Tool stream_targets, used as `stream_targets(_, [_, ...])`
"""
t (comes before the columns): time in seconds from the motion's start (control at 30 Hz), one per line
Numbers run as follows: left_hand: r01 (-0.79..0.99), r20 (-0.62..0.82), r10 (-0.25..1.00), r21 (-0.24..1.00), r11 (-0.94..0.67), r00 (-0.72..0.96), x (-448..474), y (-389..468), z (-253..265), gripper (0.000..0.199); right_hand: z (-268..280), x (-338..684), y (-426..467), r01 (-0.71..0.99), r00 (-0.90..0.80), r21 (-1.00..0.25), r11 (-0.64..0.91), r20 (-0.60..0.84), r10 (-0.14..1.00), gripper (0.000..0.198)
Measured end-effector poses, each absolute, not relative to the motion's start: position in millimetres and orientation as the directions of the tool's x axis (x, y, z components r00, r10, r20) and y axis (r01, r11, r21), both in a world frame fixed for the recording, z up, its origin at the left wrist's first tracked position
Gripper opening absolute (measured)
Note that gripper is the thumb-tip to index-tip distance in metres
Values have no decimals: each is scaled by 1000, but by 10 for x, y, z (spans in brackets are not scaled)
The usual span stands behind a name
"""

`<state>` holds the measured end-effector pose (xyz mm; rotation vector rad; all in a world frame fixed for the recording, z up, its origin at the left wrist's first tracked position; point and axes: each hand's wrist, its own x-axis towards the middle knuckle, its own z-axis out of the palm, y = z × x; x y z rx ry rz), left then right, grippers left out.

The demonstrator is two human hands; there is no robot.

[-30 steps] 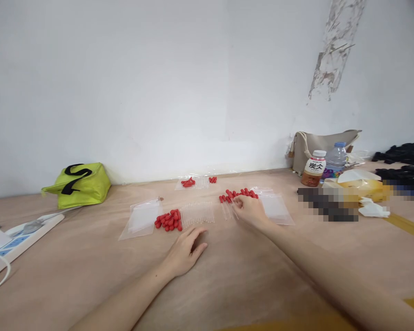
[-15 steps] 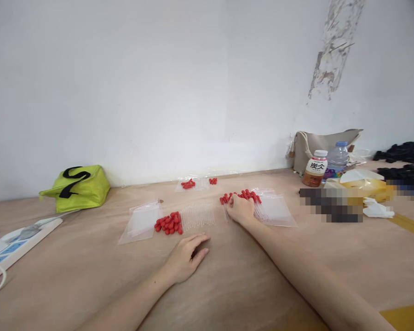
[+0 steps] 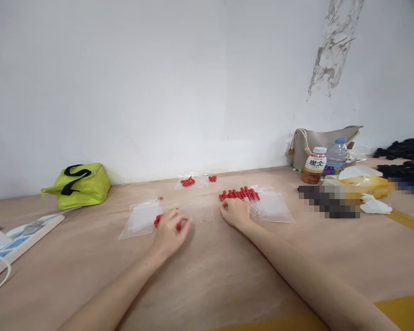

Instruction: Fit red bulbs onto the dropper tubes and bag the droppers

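Note:
My left hand (image 3: pixel 169 233) is over a pile of red rubber bulbs (image 3: pixel 157 221), covering most of it. Its thumb and fingers look apart, and a red bulb shows in the gap. To its right lies a row of thin clear tubes (image 3: pixel 202 211). My right hand (image 3: pixel 235 212) rests closed, fingers curled down, just in front of a row of tubes capped with red bulbs (image 3: pixel 244 193). Whatever its fingertips hold is hidden. A clear plastic bag (image 3: pixel 274 207) lies right of that row, and another clear bag (image 3: pixel 143 218) lies left of the pile.
Near the wall is a small bag with red pieces (image 3: pixel 188 182). A yellow-green pouch (image 3: pixel 84 186) and a power strip (image 3: pixel 24 243) lie on the left. On the right stand a brown drink bottle (image 3: pixel 314 166), a water bottle (image 3: pixel 337 158), a beige bag (image 3: pixel 300 147) and a tissue pack (image 3: pixel 365 184).
My left hand has moved up and left from the bare table onto the pile of red bulbs. My right hand has drawn slightly back from the capped row.

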<state>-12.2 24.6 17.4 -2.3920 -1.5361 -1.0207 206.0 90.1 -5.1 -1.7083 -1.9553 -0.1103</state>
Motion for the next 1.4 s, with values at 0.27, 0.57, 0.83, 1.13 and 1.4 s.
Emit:
stream_targets(0.27, [980, 299, 944, 179, 89, -140, -586, 876, 568, 21, 99, 1774, 1066, 940, 30, -341, 18, 134, 991, 30])
stream_targets(0.57, [964, 119, 969, 182, 194, -217, -546, 989, 467, 30, 168, 1698, 1233, 929, 65, -365, -70, -26, 998, 29])
stream_targets(0.83, [967, 145, 967, 177, 185, -211, -538, 984, 455, 31, 180, 1686, 1251, 918, 51, -389, -74, -68, 996, 22])
stream_targets(1.13, [920, 565, 823, 289, -264, 59, -230, 583, 517, 24, 307, 1784, 1152, 912, -3, -411, 6, 8, 1000, 17])
stream_targets(1.4, [742, 405, 838, 417, -525, 365, 23, -28, -26, 13, 212, 2318, 655, 785, -264, -488, 381, 293, 919, 21])
